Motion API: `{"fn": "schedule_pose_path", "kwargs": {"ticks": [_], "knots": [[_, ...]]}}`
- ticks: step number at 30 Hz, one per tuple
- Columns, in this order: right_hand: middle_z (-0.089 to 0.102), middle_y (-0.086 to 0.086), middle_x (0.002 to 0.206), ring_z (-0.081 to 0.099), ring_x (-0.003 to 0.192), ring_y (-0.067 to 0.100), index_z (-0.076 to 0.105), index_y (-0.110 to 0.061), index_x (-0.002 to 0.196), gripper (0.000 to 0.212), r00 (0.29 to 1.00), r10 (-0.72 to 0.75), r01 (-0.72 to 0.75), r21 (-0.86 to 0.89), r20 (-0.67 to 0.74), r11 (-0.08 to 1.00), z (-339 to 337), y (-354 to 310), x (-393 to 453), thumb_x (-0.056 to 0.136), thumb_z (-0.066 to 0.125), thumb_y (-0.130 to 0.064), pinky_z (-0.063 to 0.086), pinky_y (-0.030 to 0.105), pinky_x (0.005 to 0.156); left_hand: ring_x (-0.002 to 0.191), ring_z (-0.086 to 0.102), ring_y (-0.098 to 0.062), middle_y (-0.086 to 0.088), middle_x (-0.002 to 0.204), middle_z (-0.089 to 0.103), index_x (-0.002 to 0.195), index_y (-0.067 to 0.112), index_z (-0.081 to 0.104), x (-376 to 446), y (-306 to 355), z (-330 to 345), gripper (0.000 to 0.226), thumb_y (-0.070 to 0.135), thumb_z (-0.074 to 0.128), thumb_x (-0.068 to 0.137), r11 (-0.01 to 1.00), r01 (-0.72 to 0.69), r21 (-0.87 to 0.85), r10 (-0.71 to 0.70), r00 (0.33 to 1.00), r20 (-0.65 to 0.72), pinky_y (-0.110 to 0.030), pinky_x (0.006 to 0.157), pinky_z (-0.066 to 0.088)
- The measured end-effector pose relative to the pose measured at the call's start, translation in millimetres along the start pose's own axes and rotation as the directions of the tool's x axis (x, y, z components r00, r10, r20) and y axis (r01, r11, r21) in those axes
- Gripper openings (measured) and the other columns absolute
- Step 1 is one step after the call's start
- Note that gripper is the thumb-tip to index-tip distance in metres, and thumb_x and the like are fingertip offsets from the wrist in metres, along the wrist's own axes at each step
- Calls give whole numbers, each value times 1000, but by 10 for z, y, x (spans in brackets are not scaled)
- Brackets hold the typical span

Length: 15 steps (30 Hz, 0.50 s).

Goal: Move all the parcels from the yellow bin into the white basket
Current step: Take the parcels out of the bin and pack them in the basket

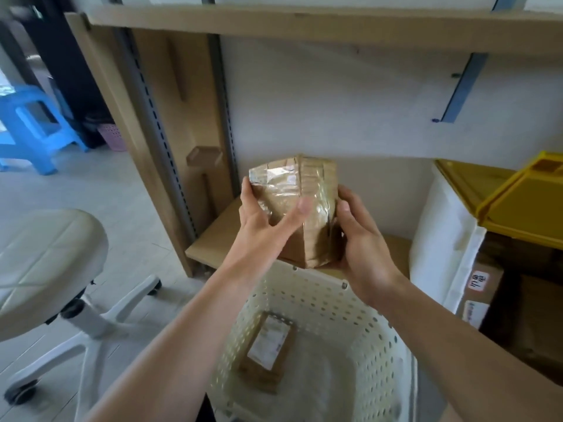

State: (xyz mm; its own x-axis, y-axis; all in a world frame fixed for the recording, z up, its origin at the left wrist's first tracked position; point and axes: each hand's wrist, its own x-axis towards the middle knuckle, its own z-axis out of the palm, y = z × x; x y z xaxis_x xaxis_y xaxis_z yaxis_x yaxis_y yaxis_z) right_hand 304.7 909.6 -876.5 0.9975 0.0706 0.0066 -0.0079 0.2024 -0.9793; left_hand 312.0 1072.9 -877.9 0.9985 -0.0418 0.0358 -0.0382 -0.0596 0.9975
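Both hands hold 1 brown parcel up in the air, above the far rim of the white basket. The left hand grips its left side, and the right hand grips its right side and bottom. A second parcel lies flat on the basket floor, with open room around it. The yellow bin sits at the right edge, well apart.

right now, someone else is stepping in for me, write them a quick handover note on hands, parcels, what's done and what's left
Left hand and right hand both grip one brown taped parcel, held upright above the white basket.
Done: one labelled parcel lies on the basket floor.
Left: lower the held parcel into the basket, then check the yellow bin at right; its inside is out of view. Boxes sit below it.
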Motion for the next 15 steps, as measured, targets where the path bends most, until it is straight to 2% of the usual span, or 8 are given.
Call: {"fn": "schedule_pose_path", "kwargs": {"ticks": [1, 3, 5, 6, 9, 12, 14, 15], "knots": [[71, -3, 126, 72, 112, 21, 55, -36, 136, 33, 1000, -13, 13, 2, 0, 1000, 9, -19, -22, 113, 31, -30, 62, 54, 79, 149, 38, -20, 8, 163, 34, 151, 60, -4, 7, -10, 14, 131, 80, 84, 56, 999, -28, 20, 27, 1000, 5, -54, 121, 33], [72, 7, 121, 72, 109, 25, 57, -23, 126, 26, 1000, -18, 18, -2, 0, 1000, 10, -39, -56, 113, 35, -26, 61, 61, 82, 146, 43, -19, 7, 161, 39, 153, 59, -7, 27, -30, 22, 139, 67, 93, 57, 998, -61, 9, 61, 998, 18, -51, 119, 38], [69, 16, 116, 70, 102, 27, 56, -12, 116, 21, 1000, -3, 2, -10, -11, 1000, -7, -48, -68, 111, 42, -26, 57, 66, 86, 134, 57, -10, 9, 150, 54, 159, 45, -11, 15, -17, 15, 132, 53, 88, 72, 993, -70, -90, 75, 995, 60, -41, 113, 48], [68, 18, 115, 68, 99, 28, 56, -9, 115, 24, 1000, 2, -2, -20, -12, 1000, -14, -56, -64, 110, 44, -29, 56, 67, 88, 128, 61, -10, 9, 144, 60, 162, 39, -6, -5, 2, 12, 121, 48, 82, 79, 986, -73, -148, 86, 993, 82, -39, 109, 51], [71, 10, 120, 71, 105, 24, 55, -15, 125, 35, 999, 4, -3, -48, 32, 999, -38, -72, -35, 108, 42, -43, 59, 54, 93, 132, 59, -14, 6, 145, 59, 161, 33, 18, -77, 61, 29, 91, 53, 67, 87, 974, -75, -215, 111, 981, 161, -51, 115, 44], [74, -5, 109, 73, 98, 17, 48, -27, 127, 31, 996, 29, -30, 22, 83, 999, -69, -44, -10, 107, 38, -47, 60, 38, 80, 143, 48, -18, 5, 152, 53, 157, 32, 31, -127, 42, 92, 69, 59, 53, 97, 976, -59, -207, 110, 963, 245, -55, 120, 33], [75, -5, 112, 74, 104, 17, 47, -29, 130, 30, 995, 52, -56, 40, 86, 998, -98, -6, 3, 107, 38, -47, 60, 41, 84, 144, 47, -15, 9, 151, 54, 156, 34, 33, -152, 30, 135, 65, 62, 49, 99, 980, -55, -192, 99, 968, 232, -50, 120, 34], [75, -5, 113, 73, 107, 18, 46, -30, 132, 31, 994, 60, -64, 38, 90, 997, -109, 12, 11, 107, 38, -47, 60, 44, 88, 140, 49, -6, 16, 147, 56, 154, 34, 36, -160, 44, 148, 62, 61, 46, 99, 982, -65, -178, 103, 972, 212, -40, 117, 38]]}}
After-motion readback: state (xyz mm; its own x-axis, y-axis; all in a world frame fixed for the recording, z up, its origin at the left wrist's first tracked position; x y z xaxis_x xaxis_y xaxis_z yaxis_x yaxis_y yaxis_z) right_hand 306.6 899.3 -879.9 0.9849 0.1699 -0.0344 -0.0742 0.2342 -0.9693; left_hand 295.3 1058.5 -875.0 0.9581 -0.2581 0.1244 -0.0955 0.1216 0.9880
